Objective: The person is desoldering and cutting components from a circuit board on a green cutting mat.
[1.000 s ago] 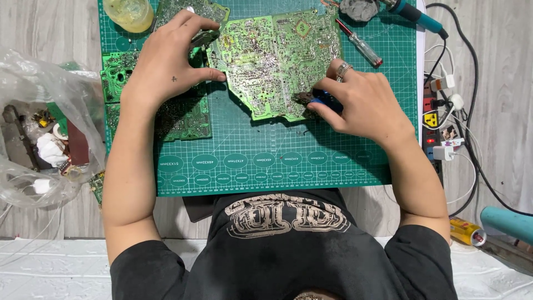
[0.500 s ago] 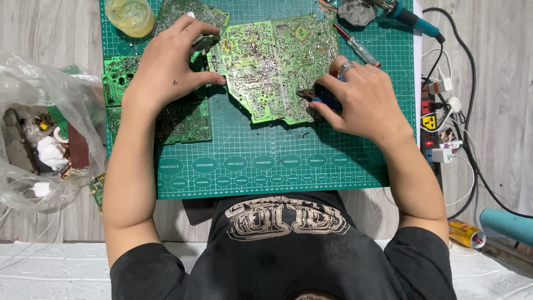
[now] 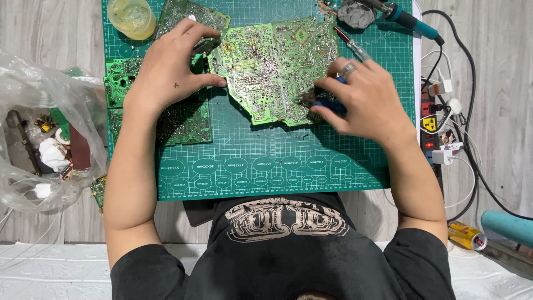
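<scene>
A large green circuit board (image 3: 272, 66) lies solder side up on a green cutting mat (image 3: 261, 166). My left hand (image 3: 169, 69) grips the board's left edge, thumb pressed against it, and rests over other boards (image 3: 186, 119). My right hand (image 3: 363, 97), a ring on one finger, is shut on blue-handled pliers (image 3: 327, 103) whose jaws meet the board's lower right part.
A clear plastic bag (image 3: 39, 139) of scrap parts sits at the left. A yellow jar (image 3: 132, 16) stands at the mat's top left. A screwdriver (image 3: 352, 47), a soldering iron (image 3: 408, 19) and a power strip (image 3: 436, 119) with cables are at the right.
The board and both hands sit slightly lower in view. My right hand stays on the pliers at the board's lower right edge; my left keeps its hold.
</scene>
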